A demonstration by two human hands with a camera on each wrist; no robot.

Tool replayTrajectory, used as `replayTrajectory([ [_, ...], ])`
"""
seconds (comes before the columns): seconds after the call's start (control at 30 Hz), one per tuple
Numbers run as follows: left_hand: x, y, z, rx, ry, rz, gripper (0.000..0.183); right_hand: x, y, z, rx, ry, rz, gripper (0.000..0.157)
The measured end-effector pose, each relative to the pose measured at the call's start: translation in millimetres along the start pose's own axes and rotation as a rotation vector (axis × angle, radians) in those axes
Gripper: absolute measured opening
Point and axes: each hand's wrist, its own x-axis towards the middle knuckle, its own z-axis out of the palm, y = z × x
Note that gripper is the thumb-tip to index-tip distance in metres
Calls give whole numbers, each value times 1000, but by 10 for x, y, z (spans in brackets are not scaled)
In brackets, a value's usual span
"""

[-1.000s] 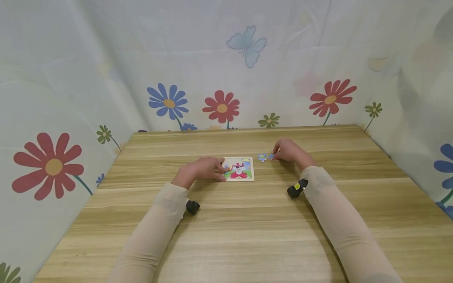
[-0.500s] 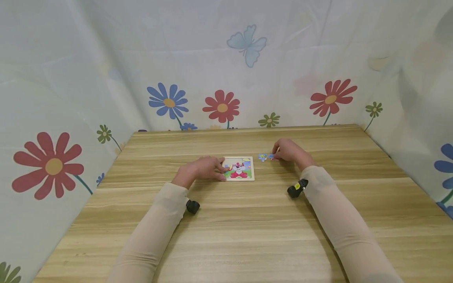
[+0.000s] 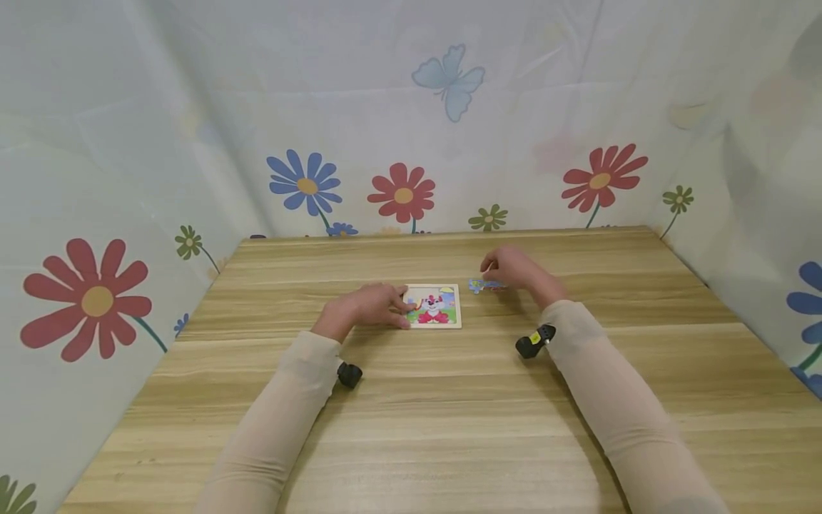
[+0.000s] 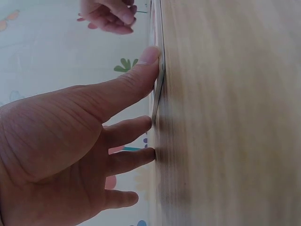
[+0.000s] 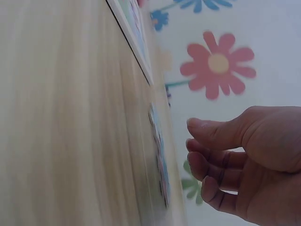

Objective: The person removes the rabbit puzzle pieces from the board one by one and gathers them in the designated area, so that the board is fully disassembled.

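Currently, the left hand (image 3: 372,305) is resting, fingers spread, on the puzzle board (image 3: 425,293) that is lying on the table (image 3: 411,414); the right hand (image 3: 516,270), loosely bent and visibly holding nothing, is hovering above loose pieces (image 3: 489,285). A low sweep could be scattering them.

A pale-framed jigsaw puzzle board (image 3: 422,293) lies flat on the wooden table (image 3: 411,414), its picture showing a red-and-white cartoon animal against green and blue, its upper-left part plain. Colourful, mostly blue puzzle pieces (image 3: 477,286) lie flat just beyond its right edge.
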Motion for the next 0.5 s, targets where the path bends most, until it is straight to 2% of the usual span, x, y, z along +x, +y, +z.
replayTrajectory([
  [0.2, -20, 5, -3, -6, -5, -12, 52, 173, -352, 251, 32, -94, -79, 14],
  [0.33, -11, 5, -10, 4, -7, 1, 52, 244, -513, 353, 14, -158, -110, 12],
  [0.5, 2, 7, -24, 2, -8, 2, 53, 269, -608, 398, 8, -181, -68, 12],
])
